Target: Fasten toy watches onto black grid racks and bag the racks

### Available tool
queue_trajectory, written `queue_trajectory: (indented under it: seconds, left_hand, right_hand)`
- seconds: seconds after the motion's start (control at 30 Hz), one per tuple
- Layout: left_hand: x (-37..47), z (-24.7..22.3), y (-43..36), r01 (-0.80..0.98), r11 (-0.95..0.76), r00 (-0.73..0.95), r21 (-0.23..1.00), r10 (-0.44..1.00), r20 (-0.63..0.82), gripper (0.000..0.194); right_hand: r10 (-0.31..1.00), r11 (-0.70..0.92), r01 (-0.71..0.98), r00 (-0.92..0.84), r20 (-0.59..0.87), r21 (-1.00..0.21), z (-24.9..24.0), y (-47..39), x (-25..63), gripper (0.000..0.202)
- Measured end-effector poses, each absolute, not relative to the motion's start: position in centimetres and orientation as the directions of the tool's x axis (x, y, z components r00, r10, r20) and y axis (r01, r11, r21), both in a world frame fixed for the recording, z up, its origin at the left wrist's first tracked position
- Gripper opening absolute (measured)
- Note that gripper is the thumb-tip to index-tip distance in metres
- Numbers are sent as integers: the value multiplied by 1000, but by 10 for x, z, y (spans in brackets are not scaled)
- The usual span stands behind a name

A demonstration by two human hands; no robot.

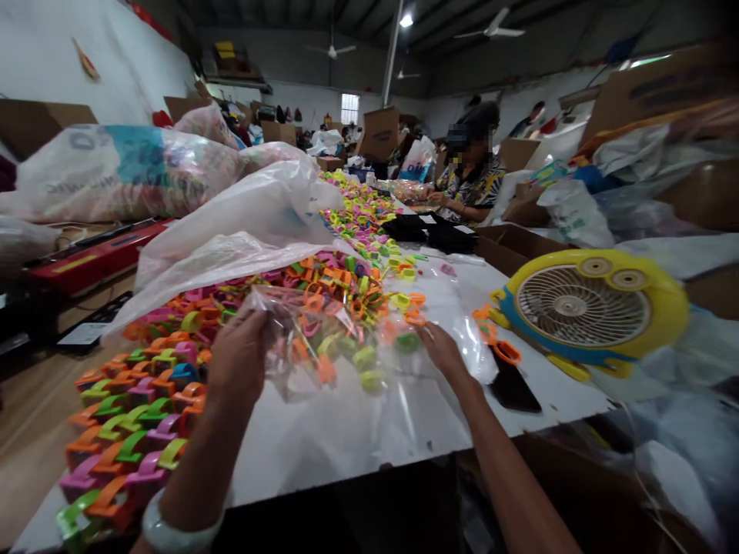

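Observation:
My left hand (239,350), with a pale bangle at its wrist, is closed on the edge of a clear plastic bag (282,327). Orange, pink and yellow-green plastic pieces show through or behind the film; which of them are inside I cannot tell. My right hand (443,350) has its fingers bent together at the right side, close to a green piece (407,342) under a blurred sheen; what they grip is unclear. Orange pieces (414,309) lie just beyond its fingertips. Left of my left arm, bright pieces with curved bands (138,419), resembling toy watches, sit in rows.
A large white plastic bag (231,219) covers part of the heap (340,281) on the white table (323,454). To the right are a yellow fan (577,308) and a dark phone (513,385). A co-worker (470,173) sits farther back, near black packets (430,231).

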State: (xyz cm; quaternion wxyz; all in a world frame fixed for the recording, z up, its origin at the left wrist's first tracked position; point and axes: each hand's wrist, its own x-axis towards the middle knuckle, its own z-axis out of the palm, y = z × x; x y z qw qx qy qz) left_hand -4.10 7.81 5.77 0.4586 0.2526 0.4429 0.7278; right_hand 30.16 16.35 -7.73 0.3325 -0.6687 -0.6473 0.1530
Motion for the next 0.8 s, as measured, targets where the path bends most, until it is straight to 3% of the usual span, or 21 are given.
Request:
queue_trajectory:
  seconds: [0.13,0.27,0.37,0.47,0.53,0.63,0.8]
  left_hand:
    - [-25,32,66,-465,-75,-369,882,922,-117,36]
    - [-17,28,46,-488,-24,-251,872,961,-114,43]
    - [-27,27,35,-456,-23,-228,890,969,-93,56]
    - [-41,22,29,-279,-58,-293,959,956,-27,69]
    - [-50,17,24,-68,-51,-357,996,934,24,55]
    - [-63,12,16,168,27,-393,985,919,42,10]
    - [-85,11,3,197,64,-414,978,910,24,20]
  right_hand:
    - [905,332,630,-2,426,-702,-31,115,233,47]
    - [869,493,441,-214,446,-750,-7,61,145,40]
    - [830,558,405,-276,484,-724,-7,51,104,19]
    - [770,638,436,-334,544,-635,-16,54,88,19]
    - [729,684,438,-373,574,-583,-24,52,88,24]
    - [693,719,428,-384,610,-548,-38,49,98,28]
    - [728,669,525,-319,607,-526,-45,60,111,35]
